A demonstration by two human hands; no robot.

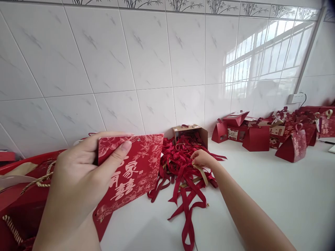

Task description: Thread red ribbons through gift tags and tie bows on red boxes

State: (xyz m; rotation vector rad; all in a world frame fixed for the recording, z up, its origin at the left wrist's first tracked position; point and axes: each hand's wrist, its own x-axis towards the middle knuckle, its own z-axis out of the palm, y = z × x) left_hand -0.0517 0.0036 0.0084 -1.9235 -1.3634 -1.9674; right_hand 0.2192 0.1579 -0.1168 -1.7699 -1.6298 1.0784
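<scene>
My left hand (86, 174) is closed on a flat, folded red gift box (146, 157), thumb on its front and fingers behind. White Chinese characters and pale flowers are printed on it, and a small hole shows near its top edge. Farther off, my right hand (201, 158) reaches into a heap of dark red ribbons (180, 160), fingertips pinched at the end of a gold ribbon (202, 174). The heap spills from a cardboard box (204, 137) lying on its side against the wall. Loose ribbon strands trail toward me over the white table (230, 212).
Several made-up red gift boxes (256, 138), some with ribbon loops, stand along the right by the tiled wall (151, 66). At the left lies a red bag with gold rope handles (43, 179). A power strip (296, 98) is on the wall.
</scene>
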